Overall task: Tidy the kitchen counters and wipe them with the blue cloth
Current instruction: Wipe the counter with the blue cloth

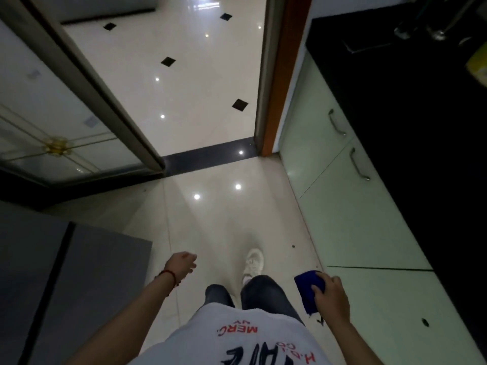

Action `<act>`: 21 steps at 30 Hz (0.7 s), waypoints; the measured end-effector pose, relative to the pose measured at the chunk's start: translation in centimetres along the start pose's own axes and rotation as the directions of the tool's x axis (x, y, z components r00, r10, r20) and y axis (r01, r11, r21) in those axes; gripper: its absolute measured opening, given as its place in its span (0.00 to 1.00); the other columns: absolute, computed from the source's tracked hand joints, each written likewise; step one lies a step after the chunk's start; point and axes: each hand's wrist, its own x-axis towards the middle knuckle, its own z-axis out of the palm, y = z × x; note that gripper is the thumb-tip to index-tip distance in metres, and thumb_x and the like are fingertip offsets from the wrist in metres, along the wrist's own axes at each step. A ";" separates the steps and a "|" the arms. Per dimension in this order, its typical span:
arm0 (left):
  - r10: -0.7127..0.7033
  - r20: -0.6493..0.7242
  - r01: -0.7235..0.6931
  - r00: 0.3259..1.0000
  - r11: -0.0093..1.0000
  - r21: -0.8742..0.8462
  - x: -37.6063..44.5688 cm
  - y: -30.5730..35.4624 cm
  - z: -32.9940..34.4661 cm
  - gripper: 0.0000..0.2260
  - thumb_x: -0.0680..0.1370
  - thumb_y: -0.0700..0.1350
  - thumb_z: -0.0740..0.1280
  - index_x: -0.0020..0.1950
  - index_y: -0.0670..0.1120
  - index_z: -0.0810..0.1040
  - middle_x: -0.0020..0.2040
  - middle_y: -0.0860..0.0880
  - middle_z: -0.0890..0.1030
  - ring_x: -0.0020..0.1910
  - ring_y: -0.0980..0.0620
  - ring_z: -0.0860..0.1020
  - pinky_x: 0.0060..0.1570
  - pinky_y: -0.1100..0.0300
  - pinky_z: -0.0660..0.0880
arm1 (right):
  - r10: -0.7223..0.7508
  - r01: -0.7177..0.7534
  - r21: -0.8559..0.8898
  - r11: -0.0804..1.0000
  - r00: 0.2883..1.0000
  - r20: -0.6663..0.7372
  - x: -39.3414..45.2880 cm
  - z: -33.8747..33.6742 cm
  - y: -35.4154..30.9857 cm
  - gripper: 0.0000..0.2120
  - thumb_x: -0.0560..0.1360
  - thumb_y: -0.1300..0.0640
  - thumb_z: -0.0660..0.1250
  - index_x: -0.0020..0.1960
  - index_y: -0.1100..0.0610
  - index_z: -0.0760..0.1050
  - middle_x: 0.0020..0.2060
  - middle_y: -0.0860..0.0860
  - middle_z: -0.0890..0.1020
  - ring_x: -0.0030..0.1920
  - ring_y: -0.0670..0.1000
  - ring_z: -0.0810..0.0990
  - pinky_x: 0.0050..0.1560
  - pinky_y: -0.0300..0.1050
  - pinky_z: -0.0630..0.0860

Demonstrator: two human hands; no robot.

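Note:
My right hand [330, 296] grips a folded blue cloth [308, 288] low at the right, in front of the pale cabinet fronts. My left hand [183, 264] hangs over the floor with nothing in it, its fingers loosely curled; a red string sits on the wrist. The black kitchen counter [411, 106] runs along the right edge, well above and beyond my right hand.
Pale green cabinet doors [342, 206] with metal handles stand under the counter. A yellow item [478, 64] and metal fittings [421, 30] sit at the counter's far end. A grey appliance [66, 272] stands at the left. A sliding glass door [52, 114] frames a doorway ahead onto glossy tiles.

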 end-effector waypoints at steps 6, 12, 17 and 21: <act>0.126 0.057 -0.136 0.990 0.963 0.233 2.1 9.7 3.4 0.09 0.78 0.44 0.60 0.48 0.41 0.77 0.47 0.41 0.80 0.44 0.43 0.77 0.42 0.55 0.74 | 0.093 -0.086 0.140 0.986 0.995 -0.047 5.9 -3.8 -2.2 0.17 0.77 0.60 0.60 0.66 0.57 0.69 0.58 0.60 0.71 0.42 0.52 0.71 0.30 0.39 0.67; 0.306 0.178 -0.354 0.935 0.827 0.437 2.8 19.8 6.0 0.12 0.78 0.46 0.59 0.55 0.41 0.77 0.53 0.41 0.79 0.52 0.45 0.76 0.54 0.55 0.72 | 0.177 -0.141 0.272 0.952 0.978 -0.114 9.9 -7.9 -4.5 0.17 0.77 0.60 0.60 0.66 0.56 0.69 0.57 0.60 0.72 0.46 0.55 0.76 0.42 0.45 0.75; 0.379 0.329 -0.501 0.865 0.658 0.562 4.0 27.1 10.2 0.12 0.79 0.45 0.58 0.56 0.42 0.77 0.55 0.42 0.79 0.49 0.49 0.75 0.51 0.58 0.70 | 0.266 -0.176 0.405 0.897 0.947 -0.178 10.3 -9.7 -5.2 0.18 0.77 0.58 0.61 0.66 0.54 0.69 0.58 0.57 0.72 0.52 0.57 0.77 0.48 0.46 0.76; 0.399 0.470 -0.616 0.787 0.487 0.619 4.4 32.4 14.5 0.13 0.79 0.46 0.58 0.58 0.42 0.76 0.56 0.42 0.80 0.48 0.50 0.75 0.52 0.59 0.70 | 0.402 -0.253 0.500 0.828 0.889 -0.217 10.0 -10.2 -4.5 0.18 0.76 0.58 0.62 0.65 0.52 0.69 0.59 0.56 0.72 0.53 0.57 0.77 0.48 0.45 0.75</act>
